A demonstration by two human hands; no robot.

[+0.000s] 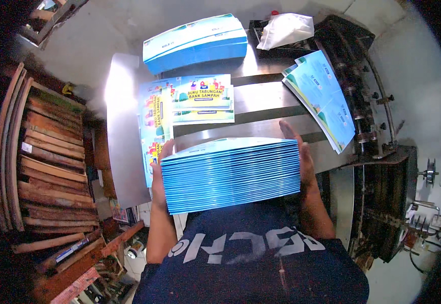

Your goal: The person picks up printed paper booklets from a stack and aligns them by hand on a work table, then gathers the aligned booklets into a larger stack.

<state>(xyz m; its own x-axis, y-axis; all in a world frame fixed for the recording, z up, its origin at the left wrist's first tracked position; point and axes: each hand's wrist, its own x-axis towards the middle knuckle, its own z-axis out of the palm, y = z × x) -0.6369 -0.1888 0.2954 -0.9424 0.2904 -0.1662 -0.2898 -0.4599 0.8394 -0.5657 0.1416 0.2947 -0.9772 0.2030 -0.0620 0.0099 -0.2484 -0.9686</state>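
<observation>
A thick stack of thin blue booklets (pixel 230 175) is held up in front of my body, its blue folded edges turned toward me. My left hand (pixel 161 175) presses against the stack's left end, and my right hand (pixel 305 162) against its right end, so it is squeezed between both palms. Beyond it, on the metal table (pixel 266 96), lie yellow and blue printed booklets (pixel 203 99), some turned sideways at the left. Another tall stack of blue booklets (pixel 195 50) stands at the far side.
Light blue printed sheets (pixel 324 99) lie fanned at the table's right, beside dark machinery with rods (pixel 377 96). A white bag (pixel 287 30) rests at the back right. Wooden slats (pixel 53 162) fill a rack on the left. A metal reel (pixel 429 172) is at the far right.
</observation>
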